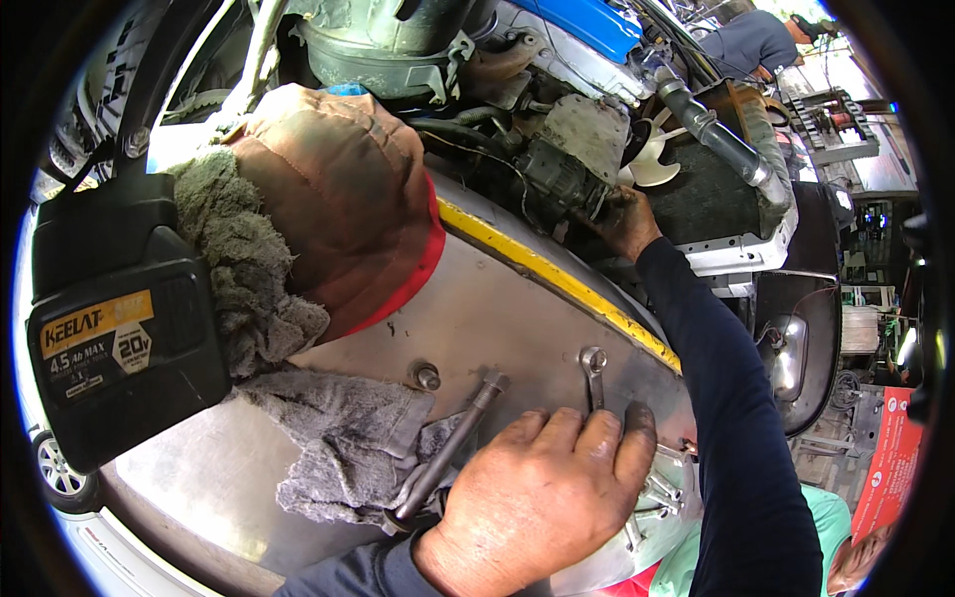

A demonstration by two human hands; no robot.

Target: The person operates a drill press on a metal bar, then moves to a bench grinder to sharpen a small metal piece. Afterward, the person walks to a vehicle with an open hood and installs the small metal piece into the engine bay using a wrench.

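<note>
My right hand [631,225] reaches into the engine bay, its fingers curled at the lower edge of a dark engine part [562,179]. The fingertips, and whatever they hold, are hidden. My left hand [542,493] lies palm down on the bare metal sheet [497,298], fingers stretched side by side. From beneath its fingertips sticks the ring end of a wrench [594,366]. Left of that hand, a long steel bolt [453,448] rests partly on a grey rag [338,428]. A short bolt or socket [426,375] stands farther up the sheet.
A black battery pack [129,328], a greenish-grey towel [239,259] and a brown cap with a red brim [338,199] are at the left. A yellow strip [557,274] borders the engine bay. Several wrenches [652,497] lie right of my left hand. A person in green [826,532] is at lower right.
</note>
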